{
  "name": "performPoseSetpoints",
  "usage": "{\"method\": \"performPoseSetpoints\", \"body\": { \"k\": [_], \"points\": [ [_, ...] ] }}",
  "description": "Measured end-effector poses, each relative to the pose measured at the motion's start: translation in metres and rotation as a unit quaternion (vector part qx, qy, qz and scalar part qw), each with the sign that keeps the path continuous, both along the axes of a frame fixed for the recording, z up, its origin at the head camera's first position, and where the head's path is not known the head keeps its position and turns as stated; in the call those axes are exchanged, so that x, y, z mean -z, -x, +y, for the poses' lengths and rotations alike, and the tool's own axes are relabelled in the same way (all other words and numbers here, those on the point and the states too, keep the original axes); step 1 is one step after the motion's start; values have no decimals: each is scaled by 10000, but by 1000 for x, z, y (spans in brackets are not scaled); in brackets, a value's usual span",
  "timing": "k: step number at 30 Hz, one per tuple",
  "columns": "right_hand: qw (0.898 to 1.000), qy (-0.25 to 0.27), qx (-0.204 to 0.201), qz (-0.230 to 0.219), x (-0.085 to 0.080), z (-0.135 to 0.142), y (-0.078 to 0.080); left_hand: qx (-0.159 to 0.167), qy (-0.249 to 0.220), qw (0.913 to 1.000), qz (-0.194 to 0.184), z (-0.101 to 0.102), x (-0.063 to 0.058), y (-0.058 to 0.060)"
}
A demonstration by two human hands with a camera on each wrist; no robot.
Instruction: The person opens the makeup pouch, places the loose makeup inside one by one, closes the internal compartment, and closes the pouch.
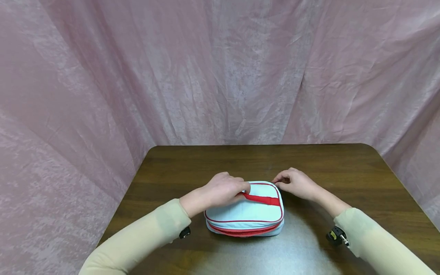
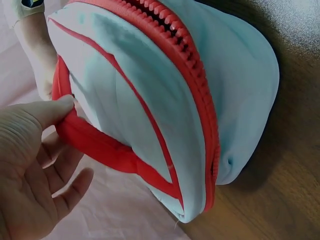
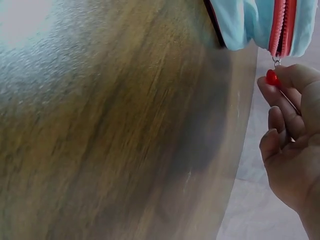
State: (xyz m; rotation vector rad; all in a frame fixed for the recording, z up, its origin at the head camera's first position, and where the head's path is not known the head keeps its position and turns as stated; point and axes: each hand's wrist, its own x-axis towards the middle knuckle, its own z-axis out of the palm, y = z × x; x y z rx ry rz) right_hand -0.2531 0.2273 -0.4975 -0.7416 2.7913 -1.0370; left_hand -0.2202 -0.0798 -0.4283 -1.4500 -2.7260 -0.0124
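A pale blue zippered pouch (image 1: 237,214) with red piping lies on the table, its red strap handle (image 1: 264,199) on top. My left hand (image 1: 225,188) pinches this handle between thumb and fingers, as the left wrist view confirms. At the pouch's far right corner, my right hand (image 1: 298,184) grips a small red zipper pull (image 3: 271,78) between thumb and forefinger. A metal ring links the pull to the zipper. Chunky red zipper teeth (image 2: 202,80) run along the side, with a narrow dark gap between them in places. The pouch's inside is hidden.
The brown wooden table (image 1: 192,160) has rounded far corners, and a shiny patch lies near its front. Behind it hangs a pink velvet curtain (image 1: 220,76). A small dark device (image 1: 337,235) sits at the right wrist.
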Motion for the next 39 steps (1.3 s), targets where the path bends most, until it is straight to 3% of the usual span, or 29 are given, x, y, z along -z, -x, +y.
{"method": "performPoseSetpoints", "body": {
  "k": [9, 20, 27, 39],
  "points": [
    [9962, -160, -71, 851, 2, 5, -12, -352, 28, 9985, 411, 6, 4, -5],
    [9852, -279, 44, 1691, 1, 15, -35, -698, 62, 9966, 433, 9, 5, -6],
    [9847, -403, 356, 1657, -2, 15, -54, -887, 44, 9949, 478, 11, 7, -7],
    [9853, -52, 1017, 1373, -6, 8, -95, -978, 119, 9934, 591, 13, 9, -5]
  ]
}}
